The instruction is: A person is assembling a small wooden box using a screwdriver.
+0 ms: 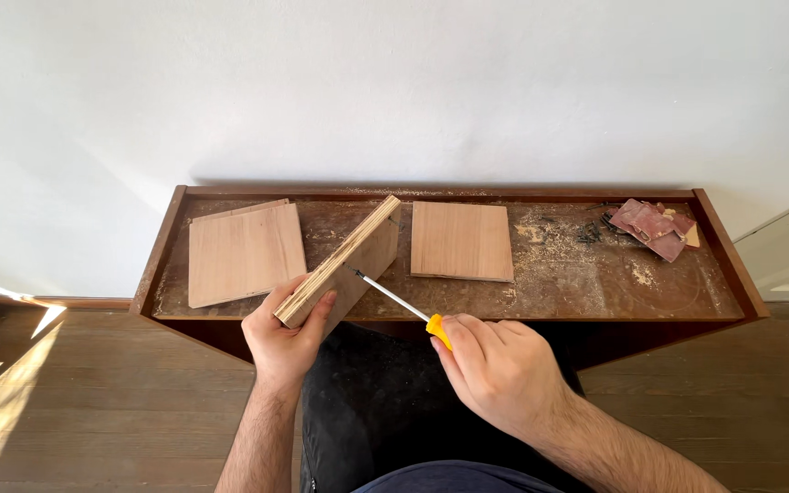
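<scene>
Beside the held plywood piece, flat boards, sandpaper, sawdust.

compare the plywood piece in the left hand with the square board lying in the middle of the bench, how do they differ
The held plywood piece is tipped up on edge, showing its layered edge; the middle board lies flat, face up. The held piece is gripped by the left hand, and the screwdriver in the right hand meets it; the middle board lies untouched. Both are light brown wood.
</scene>
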